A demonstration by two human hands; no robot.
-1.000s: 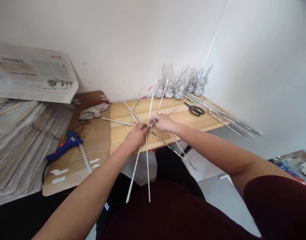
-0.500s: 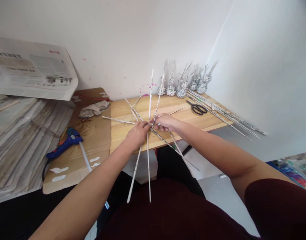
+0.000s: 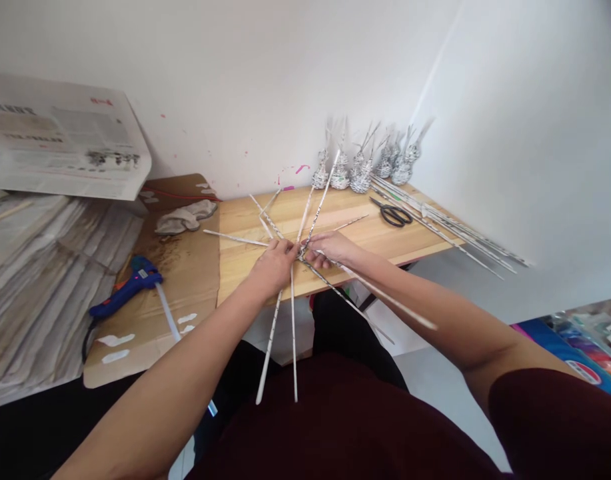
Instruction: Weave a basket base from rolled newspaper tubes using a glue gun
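Note:
Several thin rolled newspaper tubes cross at a woven centre near the front edge of the wooden table and fan out in all directions. My left hand is closed on the left side of that centre. On the other side, my right hand pinches the tubes, with its fingers curled close to the crossing. One paper tube slants up and away from between the hands. Another tube runs over my right forearm toward the lower right. Two tubes hang past the table edge toward my lap.
Newspaper-woven gourd shapes stand along the wall. Black scissors and loose paper tubes lie at the right. On cardboard at the left are a blue glue gun and gloves, beside stacked newspapers.
One tube on the right has swung up from below my right forearm to lie across it. An upright tube at the centre has tilted right and lower. Both hands stay at the crossing.

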